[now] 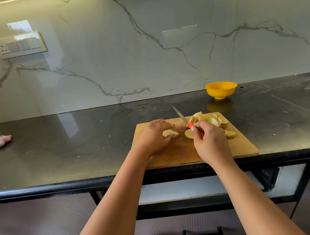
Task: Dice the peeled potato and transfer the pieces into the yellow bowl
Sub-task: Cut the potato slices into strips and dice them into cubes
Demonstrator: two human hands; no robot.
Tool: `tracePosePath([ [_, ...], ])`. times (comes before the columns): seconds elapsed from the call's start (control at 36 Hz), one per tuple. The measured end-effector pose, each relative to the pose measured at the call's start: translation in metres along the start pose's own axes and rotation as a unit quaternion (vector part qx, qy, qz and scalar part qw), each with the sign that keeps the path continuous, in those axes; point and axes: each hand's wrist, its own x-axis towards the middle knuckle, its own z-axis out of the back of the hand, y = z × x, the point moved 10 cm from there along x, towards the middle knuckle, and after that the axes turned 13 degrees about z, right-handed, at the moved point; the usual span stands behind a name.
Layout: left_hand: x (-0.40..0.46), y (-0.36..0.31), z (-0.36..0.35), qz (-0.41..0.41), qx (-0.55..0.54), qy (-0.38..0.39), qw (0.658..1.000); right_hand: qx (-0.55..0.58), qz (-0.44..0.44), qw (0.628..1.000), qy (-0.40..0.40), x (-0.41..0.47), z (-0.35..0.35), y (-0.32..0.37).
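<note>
Clearly, the dicing is only partly done: potato slices (214, 121) are heaped at the far right of a wooden cutting board (244, 146), which lies at the near edge of a dark surface (78, 137). A small stack of slices (170, 133) is pinned flat near the board's middle by the left hand (154, 137), its fingers curled over the stack. One loose round slice (189, 134) lies just right of that stack. A knife (182, 118) with a red handle is pinched in the right hand (210, 141), the grip pressed tight about the handle. The blade's long axis runs from near right to far left, and its tip is pointed away, toward the wall, raised above the board. The yellow bowl (221, 89) stands well apart on the surface, beyond the board's far right corner, and no pieces can be seen in it. A cut fingertip is judged the main risk, since the left fingertips are close to where the blade would come down. The stacked slices could also slide under pressure, giving uneven pieces. Pieces could be dropped while being carried across to the bowl.
</note>
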Motion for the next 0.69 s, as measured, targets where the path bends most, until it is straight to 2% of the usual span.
tracePosePath([
  [0.17,0.005,0.011,-0.013,0.069,0.012,0.085,0.994,-0.008,-0.016,1.0,0.016,0.0,0.005,0.005],
  [0.33,0.001,0.004,-0.006,0.036,-0.028,0.042,0.998,-0.032,-0.031,0.995,0.093,-0.017,0.006,0.027],
  [0.42,-0.001,0.003,-0.006,0.027,-0.032,0.028,0.999,-0.065,-0.067,0.984,0.153,-0.029,-0.007,0.028],
  [0.5,-0.003,0.007,-0.006,0.042,-0.036,0.014,0.998,-0.092,-0.105,0.976,0.167,-0.033,-0.008,0.026],
  [0.69,-0.005,0.009,-0.009,0.035,-0.049,0.023,0.998,-0.089,-0.123,0.959,0.239,-0.034,-0.019,0.032],
])
